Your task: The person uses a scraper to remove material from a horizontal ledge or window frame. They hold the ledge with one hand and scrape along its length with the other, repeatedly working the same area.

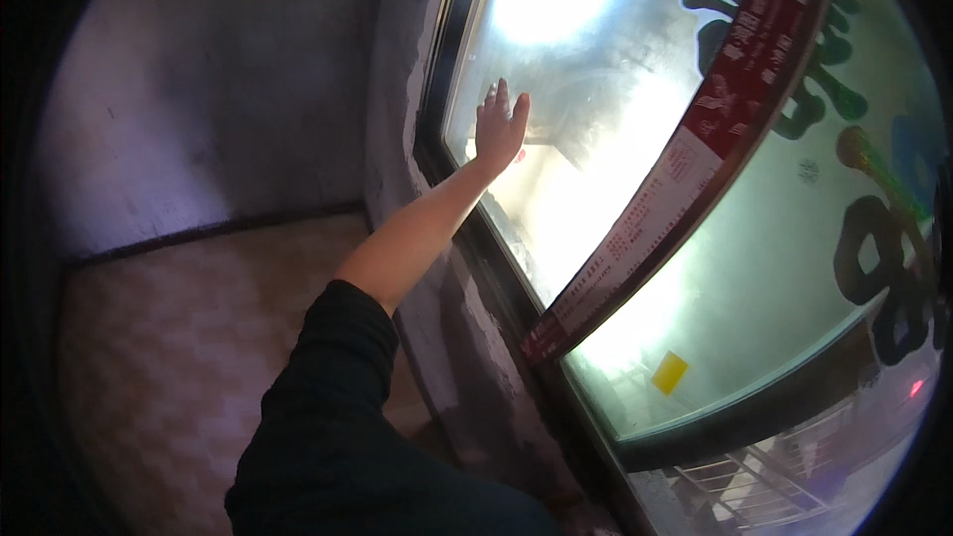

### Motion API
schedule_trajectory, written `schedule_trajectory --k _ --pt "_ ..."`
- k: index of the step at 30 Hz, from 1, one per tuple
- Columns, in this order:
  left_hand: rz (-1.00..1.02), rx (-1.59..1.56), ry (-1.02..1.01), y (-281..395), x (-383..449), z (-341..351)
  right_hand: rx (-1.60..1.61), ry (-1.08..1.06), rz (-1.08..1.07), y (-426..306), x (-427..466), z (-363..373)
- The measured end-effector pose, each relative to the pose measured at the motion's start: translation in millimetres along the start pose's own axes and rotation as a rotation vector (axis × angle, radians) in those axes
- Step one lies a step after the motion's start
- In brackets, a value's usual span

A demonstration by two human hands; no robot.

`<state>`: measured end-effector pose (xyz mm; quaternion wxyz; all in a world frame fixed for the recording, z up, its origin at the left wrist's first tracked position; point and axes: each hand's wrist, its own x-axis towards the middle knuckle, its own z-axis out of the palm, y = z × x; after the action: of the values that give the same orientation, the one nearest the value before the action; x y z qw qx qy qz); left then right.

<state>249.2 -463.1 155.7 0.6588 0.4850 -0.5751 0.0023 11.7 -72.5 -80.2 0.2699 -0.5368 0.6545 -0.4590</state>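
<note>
My left hand reaches out from a dark sleeve, fingers up and thumb held apart to the right. It holds nothing. Its palm faces a large glass pane in a dark frame, near the pane's left edge; whether the skin touches the glass I cannot tell. Strong white glare covers much of the pane. To the right of the hand, a red and white printed strip runs along an upright bar between two panes. My right hand is out of view.
Dark painted shapes and a small yellow square mark the right-hand glass. A slatted rack shows at the lower right. On the left, a grey wall meets a tiled floor. A rough ledge borders the window.
</note>
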Motion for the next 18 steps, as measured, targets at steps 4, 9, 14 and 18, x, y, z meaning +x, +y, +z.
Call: schedule_trajectory --k 4,9,14,18 --pt "0.022 -0.004 -0.001 12 -13 2 0.041 -0.051 -0.022 2 3 10" --pt "0.137 -0.015 -0.049 27 -37 -8 0.065 -0.109 -0.039 0 4 25" --pt "0.166 0.044 -0.226 37 -55 -26 0.098 -0.160 -0.065 -10 13 42" --pt "0.202 -0.121 -0.417 33 -42 -55 0.128 -0.184 -0.102 -23 23 55"
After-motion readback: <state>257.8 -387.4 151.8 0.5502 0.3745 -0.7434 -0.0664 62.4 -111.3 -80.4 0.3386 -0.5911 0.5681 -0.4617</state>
